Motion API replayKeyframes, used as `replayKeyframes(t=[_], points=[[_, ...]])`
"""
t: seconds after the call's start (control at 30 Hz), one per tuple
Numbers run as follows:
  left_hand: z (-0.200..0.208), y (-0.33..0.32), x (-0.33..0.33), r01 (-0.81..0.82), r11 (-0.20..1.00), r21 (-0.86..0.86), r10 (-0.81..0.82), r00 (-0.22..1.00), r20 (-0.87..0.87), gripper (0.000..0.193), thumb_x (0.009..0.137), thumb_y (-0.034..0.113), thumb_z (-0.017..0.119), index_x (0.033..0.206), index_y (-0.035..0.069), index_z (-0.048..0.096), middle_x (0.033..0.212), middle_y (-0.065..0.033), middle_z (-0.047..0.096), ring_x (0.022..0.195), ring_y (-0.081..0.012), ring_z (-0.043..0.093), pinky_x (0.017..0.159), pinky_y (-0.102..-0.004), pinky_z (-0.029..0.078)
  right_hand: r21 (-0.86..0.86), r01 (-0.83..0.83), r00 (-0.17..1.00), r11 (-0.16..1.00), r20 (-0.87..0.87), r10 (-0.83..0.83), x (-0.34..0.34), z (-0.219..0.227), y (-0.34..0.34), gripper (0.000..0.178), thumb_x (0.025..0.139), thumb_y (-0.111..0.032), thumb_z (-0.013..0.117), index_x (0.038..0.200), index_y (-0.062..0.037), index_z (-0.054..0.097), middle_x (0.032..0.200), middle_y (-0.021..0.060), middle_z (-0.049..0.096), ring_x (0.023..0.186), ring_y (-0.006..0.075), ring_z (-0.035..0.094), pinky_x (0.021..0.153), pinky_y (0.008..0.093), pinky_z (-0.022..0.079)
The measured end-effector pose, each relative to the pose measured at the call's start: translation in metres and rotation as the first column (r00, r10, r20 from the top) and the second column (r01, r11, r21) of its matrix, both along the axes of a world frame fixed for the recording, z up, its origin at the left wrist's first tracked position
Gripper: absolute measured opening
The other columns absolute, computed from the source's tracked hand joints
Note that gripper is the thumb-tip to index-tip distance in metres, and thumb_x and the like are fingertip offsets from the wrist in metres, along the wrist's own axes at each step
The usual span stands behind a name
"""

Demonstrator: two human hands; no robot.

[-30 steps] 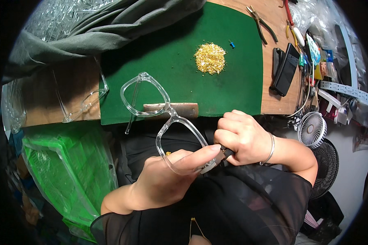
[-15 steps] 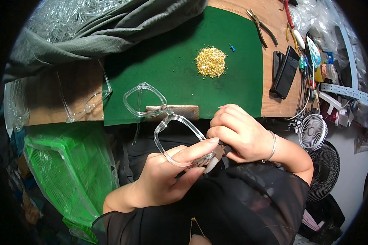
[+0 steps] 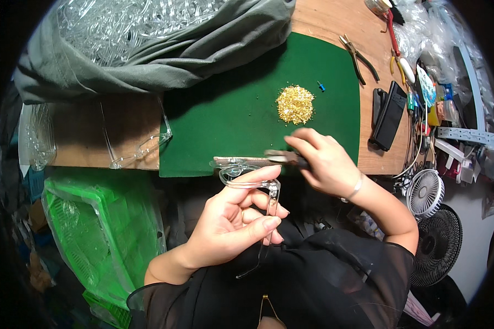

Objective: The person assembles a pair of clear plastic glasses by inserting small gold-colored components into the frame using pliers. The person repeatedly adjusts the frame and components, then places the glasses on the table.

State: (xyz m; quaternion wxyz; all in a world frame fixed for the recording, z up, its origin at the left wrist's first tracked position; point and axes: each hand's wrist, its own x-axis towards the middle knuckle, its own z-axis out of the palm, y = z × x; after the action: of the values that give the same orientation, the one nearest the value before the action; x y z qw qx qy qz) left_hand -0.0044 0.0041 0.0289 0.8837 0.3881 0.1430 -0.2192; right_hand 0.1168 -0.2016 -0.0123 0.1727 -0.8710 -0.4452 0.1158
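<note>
My left hand is closed on a clear plastic eyeglass frame, pinching it near a hinge. One temple points down past my fingers, and the frame front extends to the left above my hand. In my right hand is a pair of pliers, smeared by motion, its jaws pointing left just above the frame. Beyond my hands, a heap of tiny gold metal pieces lies on a green mat. A blue push pin is beside the heap.
A second clear eyeglass frame rests on the wooden table at left. Grey cloth borders many clear frames behind it. At right are slim-jawed pliers, a black phone-like device and a small white fan. A green crate stands below left.
The eyeglass frame has turned, its front tipping edge-on, and is now away from the pliers. My right hand has moved up with the pliers. The whole view has shifted slightly.
</note>
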Motion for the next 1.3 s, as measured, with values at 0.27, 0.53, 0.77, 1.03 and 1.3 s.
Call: replayKeyframes(t=[0.27, 0.53, 0.77, 1.03, 1.3], points=[[-0.013, 0.006, -0.007, -0.242, 0.97, 0.02, 0.209, 0.873, 0.441, 0.056, 0.074, 0.001, 0.07, 0.124, -0.005, 0.047, 0.135, -0.0238, 0.04, 0.097, -0.027, 0.062, 0.082, -0.0334, 0.051, -0.039, 0.105, 0.989, 0.994, 0.113, -0.1, -0.003, -0.019, -0.009, 0.042, 0.07, -0.008, 0.063, 0.111, -0.0023, 0.054, 0.106, 0.0105, 0.055, 0.08, 0.0258, 0.058, 0.072, 0.0372, 0.045], [-0.018, -0.004, 0.004, -0.32, 0.919, 0.231, 0.234, 0.913, 0.334, 0.062, 0.084, -0.003, 0.058, 0.131, -0.001, 0.019, 0.107, -0.0263, 0.058, 0.085, -0.0189, 0.063, 0.077, -0.0289, 0.052, 0.169, 0.378, 0.926, 0.91, -0.076, -0.37, 0.019, -0.057, 0.008, 0.02, 0.071, -0.006, 0.064, 0.086, -0.0035, 0.051, 0.076, 0.0142, 0.054, 0.074, 0.0333, 0.056, 0.065, 0.0415, 0.044], [-0.023, -0.008, 0.003, -0.462, 0.835, 0.299, 0.342, 0.861, 0.376, 0.089, 0.085, 0.014, 0.064, 0.142, 0.004, -0.003, 0.102, -0.0218, 0.06, 0.066, -0.0158, 0.059, 0.064, -0.0266, 0.051, 0.177, 0.428, 0.899, 0.886, 0.016, -0.438, 0.017, -0.068, 0.014, 0.019, 0.07, -0.006, 0.066, 0.083, -0.0042, 0.052, 0.078, 0.0121, 0.054, 0.076, 0.032, 0.055, 0.064, 0.0407, 0.041], [-0.033, -0.008, 0.01, -0.359, 0.88, 0.312, 0.173, 0.853, 0.493, 0.106, 0.068, -0.006, 0.073, 0.143, 0.006, -0.001, 0.118, -0.0228, 0.049, 0.077, -0.0118, 0.057, 0.07, -0.0221, 0.049, 0.146, 0.467, 0.879, 0.872, 0.027, -0.475, 0.018, -0.067, 0.02, 0.017, 0.073, -0.011, 0.064, 0.078, -0.0039, 0.05, 0.076, 0.0132, 0.054, 0.075, 0.0333, 0.055, 0.063, 0.0431, 0.04], [-0.037, -0.014, 0.011, -0.351, 0.868, 0.351, 0.05, 0.765, 0.642, 0.098, 0.073, -0.014, 0.065, 0.143, 0.005, -0.001, 0.128, -0.0263, 0.046, 0.093, -0.0212, 0.063, 0.082, -0.0298, 0.052, 0.542, 0.381, 0.829, 0.749, -0.559, -0.018, -0.029, 0.024, 0.019, 0.008, 0.082, 0.005, 0.057, 0.085, -0.0021, 0.055, 0.079, 0.0078, 0.057, 0.071, 0.016, 0.054, 0.065, 0.0283, 0.043]])
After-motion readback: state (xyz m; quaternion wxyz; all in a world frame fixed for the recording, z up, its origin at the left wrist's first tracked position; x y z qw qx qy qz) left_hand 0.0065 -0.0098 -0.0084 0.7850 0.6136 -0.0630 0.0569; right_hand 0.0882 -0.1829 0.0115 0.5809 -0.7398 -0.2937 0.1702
